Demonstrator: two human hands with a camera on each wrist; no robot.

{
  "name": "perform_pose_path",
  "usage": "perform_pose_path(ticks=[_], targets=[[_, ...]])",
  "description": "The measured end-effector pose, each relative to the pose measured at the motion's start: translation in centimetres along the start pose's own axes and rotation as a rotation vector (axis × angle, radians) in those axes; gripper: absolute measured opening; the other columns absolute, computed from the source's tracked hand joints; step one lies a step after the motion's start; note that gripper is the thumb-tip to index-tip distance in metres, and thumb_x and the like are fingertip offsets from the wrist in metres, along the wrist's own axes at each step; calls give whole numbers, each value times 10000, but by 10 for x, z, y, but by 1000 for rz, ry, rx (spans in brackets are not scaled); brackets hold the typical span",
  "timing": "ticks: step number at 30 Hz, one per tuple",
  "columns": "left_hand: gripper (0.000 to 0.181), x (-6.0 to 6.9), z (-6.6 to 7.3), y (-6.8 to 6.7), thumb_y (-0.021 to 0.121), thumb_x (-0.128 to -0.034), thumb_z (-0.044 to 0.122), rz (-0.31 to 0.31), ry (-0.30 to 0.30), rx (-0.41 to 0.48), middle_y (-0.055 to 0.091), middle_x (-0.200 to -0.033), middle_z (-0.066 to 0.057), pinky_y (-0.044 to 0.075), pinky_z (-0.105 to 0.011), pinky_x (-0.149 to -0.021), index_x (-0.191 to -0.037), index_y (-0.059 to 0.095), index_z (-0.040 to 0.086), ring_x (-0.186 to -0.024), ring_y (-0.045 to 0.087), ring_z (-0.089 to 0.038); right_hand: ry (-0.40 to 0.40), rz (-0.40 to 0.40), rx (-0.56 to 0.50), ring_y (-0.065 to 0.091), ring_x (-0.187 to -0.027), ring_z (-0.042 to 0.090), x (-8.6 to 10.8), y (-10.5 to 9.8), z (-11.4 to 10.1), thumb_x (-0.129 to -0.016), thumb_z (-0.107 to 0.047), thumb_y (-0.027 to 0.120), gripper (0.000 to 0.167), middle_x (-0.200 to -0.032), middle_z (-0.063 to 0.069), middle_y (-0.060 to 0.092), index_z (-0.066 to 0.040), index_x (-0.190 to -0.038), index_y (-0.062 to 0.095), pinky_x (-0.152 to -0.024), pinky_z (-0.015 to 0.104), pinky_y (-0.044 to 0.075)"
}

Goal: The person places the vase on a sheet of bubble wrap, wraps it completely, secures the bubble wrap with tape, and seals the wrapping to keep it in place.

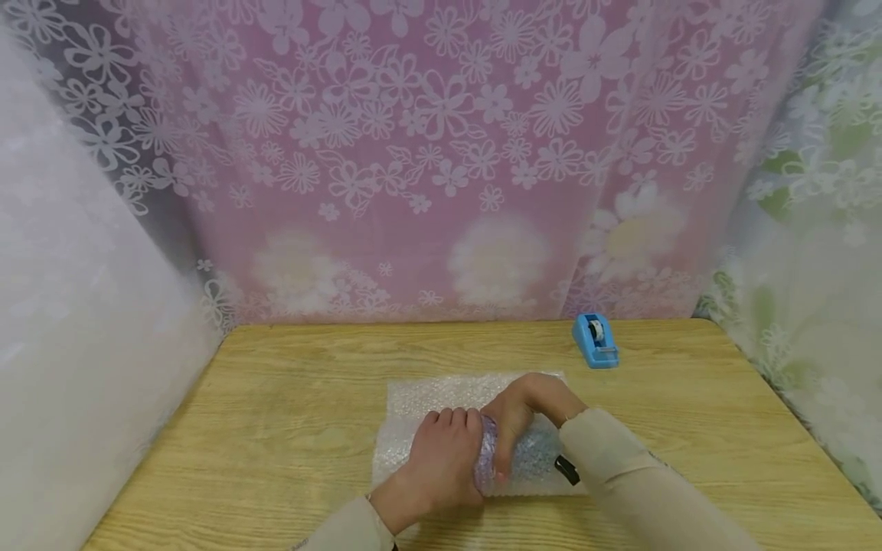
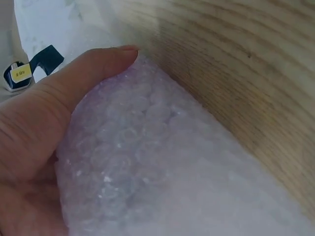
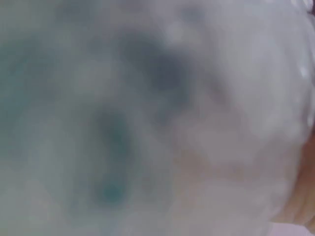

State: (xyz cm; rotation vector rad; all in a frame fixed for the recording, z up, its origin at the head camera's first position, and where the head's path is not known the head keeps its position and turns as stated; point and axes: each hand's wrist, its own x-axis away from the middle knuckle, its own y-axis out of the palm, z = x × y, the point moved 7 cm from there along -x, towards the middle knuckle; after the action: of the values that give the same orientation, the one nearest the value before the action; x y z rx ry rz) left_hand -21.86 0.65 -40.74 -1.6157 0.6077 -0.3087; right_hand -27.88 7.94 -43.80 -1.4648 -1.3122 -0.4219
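A sheet of bubble wrap (image 1: 441,394) lies on the wooden table, folded around something purple and bluish whose kind I cannot tell. My left hand (image 1: 444,455) grips the wrapped purple part (image 1: 486,451) from the left, fingers curled over its top. In the left wrist view, the thumb of that left hand (image 2: 54,98) presses along the edge of the bubble wrap (image 2: 123,142). From the right, my right hand (image 1: 517,417) grips the same bundle with bent fingers. Blurred bubble wrap (image 3: 147,123) with teal and dark patches fills most of the right wrist view.
A blue tape dispenser (image 1: 596,342) with a roll of tape stands near the table's back right edge. Flowered curtains (image 1: 441,153) hang behind the table and along its sides. A small black device (image 1: 567,470) sits by the right sleeve.
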Motion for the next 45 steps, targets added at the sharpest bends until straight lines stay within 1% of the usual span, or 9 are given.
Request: perform_pose_path(ticks=[4,10,12,18,24,27,33,40,45], targets=[[757,-3,-4,3,812,-513,550,-56,3,45,531,-833,-37,449,-355,-697,-1020,505,78,-783,540,-211,-3,-35,-11,371,-1218,113,-2,-1,1,-713,-426,788,815,-1331,-125,414,-268,-1397,375,-1070,450,272],[736,-8,-8,4,820,-495,555,-94,6,98,495,-744,-24,427,-345,-635,-973,479,111,-699,517,-202,-30,-95,-53,405,-1143,80,-2,-1,3,-756,-400,753,677,-1252,-153,445,-282,-1334,421,-1038,401,324],[734,-9,-9,5,821,-500,559,-118,5,114,502,-748,-21,430,-347,-644,-976,477,118,-705,522,-202,-33,-101,-67,395,-1161,87,-2,-1,4,-758,-398,749,698,-1272,-145,433,-278,-1352,403,-1043,397,317],[773,-11,-10,5,812,-523,593,-158,13,113,528,-799,-29,447,-346,-688,-1017,498,88,-762,540,-204,72,45,-35,287,-1339,213,3,-8,11,-662,-511,796,1005,-1473,9,306,-169,-1453,280,-1090,492,221],[751,-12,-12,7,820,-526,591,-179,14,145,523,-797,-19,446,-344,-697,-958,489,73,-763,541,-193,114,100,-15,384,-1252,217,8,-12,12,-626,-549,807,900,-1346,3,429,-186,-1338,392,-1060,496,281],[771,-12,-14,10,827,-517,601,-222,13,193,518,-798,1,446,-349,-711,-976,490,81,-760,533,-177,107,114,-24,412,-1211,210,9,-14,12,-630,-539,810,842,-1288,-18,465,-196,-1302,437,-1047,497,301],[824,-18,-20,15,839,-506,618,-315,11,295,524,-787,31,460,-347,-694,-1039,502,88,-718,534,-149,72,180,-9,436,-1218,194,10,-21,14,-619,-563,813,865,-1306,-60,494,-189,-1333,501,-1033,473,331],[853,-27,-22,17,834,-494,638,-349,7,256,584,-808,2,472,-326,-639,-1066,527,85,-704,569,-162,34,212,-45,393,-1280,215,15,-24,18,-658,-543,812,893,-1371,-35,454,-194,-1396,452,-1033,454,333],[919,-28,-24,17,832,-499,651,-383,-11,252,610,-863,-8,486,-340,-682,-1147,525,76,-751,588,-170,-22,299,-70,409,-1274,236,22,-24,13,-679,-508,818,862,-1362,8,467,-219,-1393,431,-1020,459,346]])
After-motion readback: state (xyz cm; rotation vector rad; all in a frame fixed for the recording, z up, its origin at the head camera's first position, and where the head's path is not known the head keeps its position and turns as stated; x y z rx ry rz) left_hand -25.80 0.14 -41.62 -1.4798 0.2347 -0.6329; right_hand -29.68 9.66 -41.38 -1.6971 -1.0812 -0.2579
